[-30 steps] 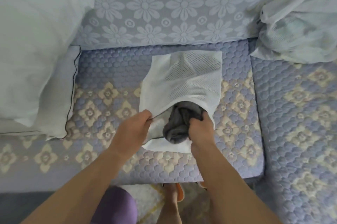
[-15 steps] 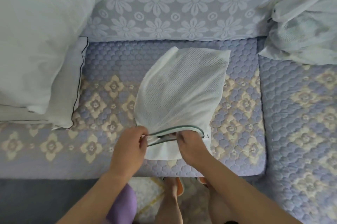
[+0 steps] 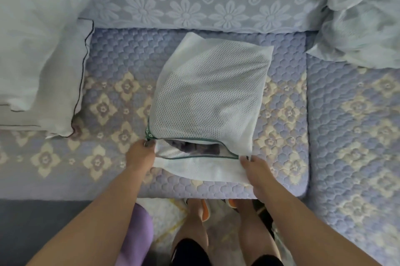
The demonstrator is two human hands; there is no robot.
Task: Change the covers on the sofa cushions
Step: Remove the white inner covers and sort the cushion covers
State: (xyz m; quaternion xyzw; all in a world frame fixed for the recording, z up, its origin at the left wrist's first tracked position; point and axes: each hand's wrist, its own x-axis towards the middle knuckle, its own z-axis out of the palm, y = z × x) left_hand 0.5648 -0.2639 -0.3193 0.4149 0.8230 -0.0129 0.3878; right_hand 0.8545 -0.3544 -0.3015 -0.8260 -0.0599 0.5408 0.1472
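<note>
Zipping shut a white mesh bag [image 3: 207,96] seems to be the step in hand, a side job within the cover change: the person has it lying on the quilted sofa seat [image 3: 121,53], near the front edge, mouth toward them. A bare pillow [image 3: 36,34] leans at the left and a crumpled pale cover [image 3: 363,16] sits at the right corner, both well apart from the bag. The bag looks plump, and dark grey cloth [image 3: 194,147] shows through the gaping green-edged zip [image 3: 194,157]. The right hand [image 3: 255,170] pinches the bag's near right corner, holding it taut. The left hand [image 3: 140,153] grips at the zip's left end, apparently on the pull. Next, that pull likely has to travel right while the dark cloth stays clear of the teeth.
</note>
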